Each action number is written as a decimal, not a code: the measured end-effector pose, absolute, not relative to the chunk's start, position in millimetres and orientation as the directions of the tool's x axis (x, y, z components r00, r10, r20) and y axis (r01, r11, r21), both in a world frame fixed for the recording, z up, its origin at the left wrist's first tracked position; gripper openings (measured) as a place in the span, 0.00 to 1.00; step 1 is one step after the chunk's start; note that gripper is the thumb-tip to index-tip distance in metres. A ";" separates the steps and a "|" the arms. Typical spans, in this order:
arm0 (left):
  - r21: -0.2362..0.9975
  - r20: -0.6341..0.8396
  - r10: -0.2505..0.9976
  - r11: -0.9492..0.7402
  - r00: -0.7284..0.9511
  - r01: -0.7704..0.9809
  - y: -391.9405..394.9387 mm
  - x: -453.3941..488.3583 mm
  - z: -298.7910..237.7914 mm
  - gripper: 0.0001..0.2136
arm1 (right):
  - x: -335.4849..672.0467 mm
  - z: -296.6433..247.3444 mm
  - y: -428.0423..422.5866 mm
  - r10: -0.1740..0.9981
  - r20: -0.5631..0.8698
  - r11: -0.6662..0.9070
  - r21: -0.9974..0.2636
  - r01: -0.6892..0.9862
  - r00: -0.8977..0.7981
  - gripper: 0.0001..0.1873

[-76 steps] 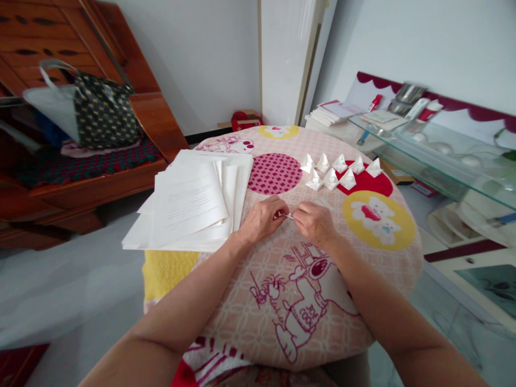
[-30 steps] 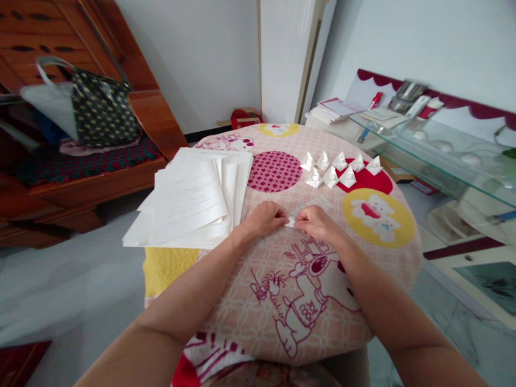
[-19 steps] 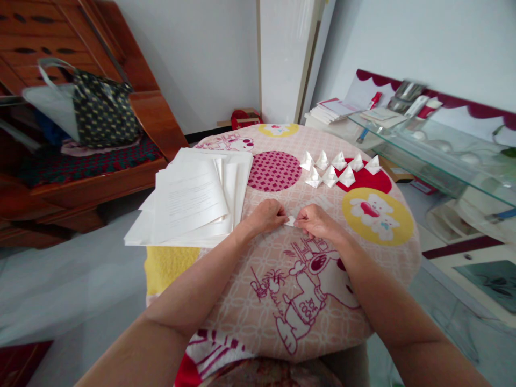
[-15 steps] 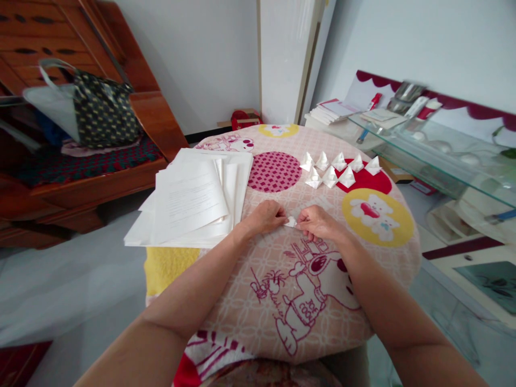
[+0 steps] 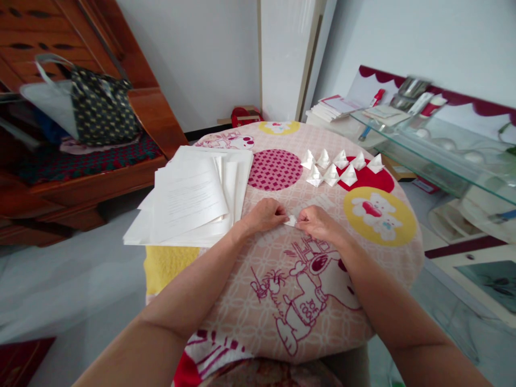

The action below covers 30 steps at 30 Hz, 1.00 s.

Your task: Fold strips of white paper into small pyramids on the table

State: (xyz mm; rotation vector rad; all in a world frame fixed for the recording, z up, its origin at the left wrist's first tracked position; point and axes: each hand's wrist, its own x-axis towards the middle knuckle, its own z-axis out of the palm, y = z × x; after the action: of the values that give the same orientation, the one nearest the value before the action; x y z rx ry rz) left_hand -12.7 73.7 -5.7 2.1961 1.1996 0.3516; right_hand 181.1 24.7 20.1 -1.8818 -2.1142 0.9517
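Note:
My left hand (image 5: pixel 264 214) and my right hand (image 5: pixel 318 222) meet at the middle of a round table covered with a pink cartoon cloth (image 5: pixel 290 301). Both pinch a small white folded paper piece (image 5: pixel 291 220) that rests against the cloth between their fingertips. A group of several finished white folded paper pieces (image 5: pixel 341 167) sits farther back on the right, partly on a red circle of the cloth. A loose stack of white paper sheets (image 5: pixel 193 196) lies just left of my left hand.
A wooden bench (image 5: pixel 80 177) with a dark patterned bag (image 5: pixel 100 107) stands at the left. A glass shelf (image 5: pixel 439 156) with small items and a pile of booklets (image 5: pixel 334 107) runs along the right. A red object (image 5: pixel 244 115) sits on the floor behind the table.
My hands have come down from slightly above the cloth and now press the small paper piece against it. They have stayed nearly still over the last second.

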 end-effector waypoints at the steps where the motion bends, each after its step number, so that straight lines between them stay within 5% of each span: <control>1: 0.623 -0.047 0.827 -0.414 0.560 0.664 73.5 -13.0 -5.8 0.10 | 181.5 18.9 25.5 0.936 -0.293 0.004 -0.545 0.838 -0.195 0.11; 8: 0.509 -0.061 0.847 -0.429 0.528 0.746 70.3 -7.3 -3.3 0.09 | 183.0 13.3 28.0 0.930 -0.321 -0.044 -0.580 0.813 -0.179 0.10; 30: 0.408 -0.092 0.851 -0.441 0.516 0.800 70.7 -0.8 -0.5 0.09 | 179.5 7.7 36.7 0.915 -0.390 -0.150 -0.571 0.807 -0.106 0.13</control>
State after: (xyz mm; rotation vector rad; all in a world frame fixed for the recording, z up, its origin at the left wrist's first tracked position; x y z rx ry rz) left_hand -0.8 70.7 -0.5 2.3603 1.3597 0.1765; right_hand 179.5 36.7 7.7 -1.9952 -1.9449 1.0957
